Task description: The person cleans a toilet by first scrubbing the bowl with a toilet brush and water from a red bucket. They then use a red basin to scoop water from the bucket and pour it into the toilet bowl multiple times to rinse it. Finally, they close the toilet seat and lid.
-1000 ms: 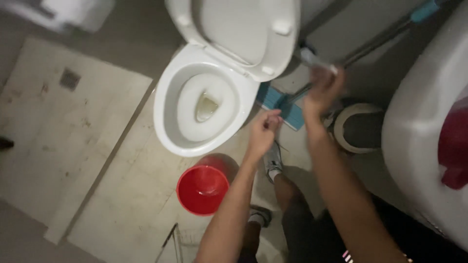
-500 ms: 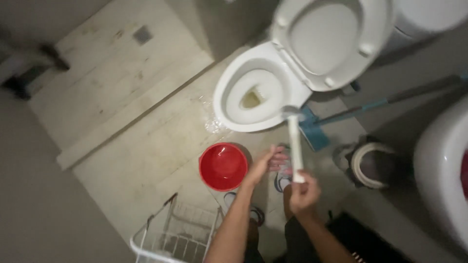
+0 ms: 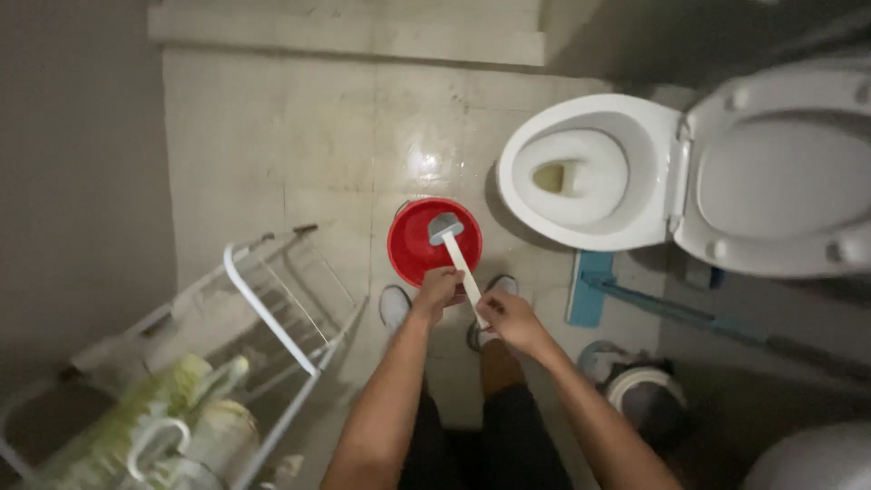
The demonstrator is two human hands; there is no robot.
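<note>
A white toilet brush point(image 3: 451, 243) with a grey round head is held over a red bucket point(image 3: 413, 249) on the tiled floor. My right hand point(image 3: 510, 319) grips the low end of its handle. My left hand point(image 3: 438, 289) closes around the handle a little higher, just above the bucket's near rim. The brush head hangs inside the bucket's opening. A white toilet point(image 3: 581, 177) with a raised seat and lid point(image 3: 780, 177) stands to the right, its bowl open. My feet in light shoes point(image 3: 396, 304) stand just behind the bucket.
A white wire rack point(image 3: 272, 313) holding green and white items stands at the lower left. A blue-headed mop point(image 3: 590, 289) lies on the floor under the toilet. A round pale container point(image 3: 640, 390) sits at my right. A raised step point(image 3: 345, 32) runs along the top.
The view has swung so the toilet now lies to the right. The brush has come down from beside the toilet bowl to over the red bucket, and my left hand has joined the handle.
</note>
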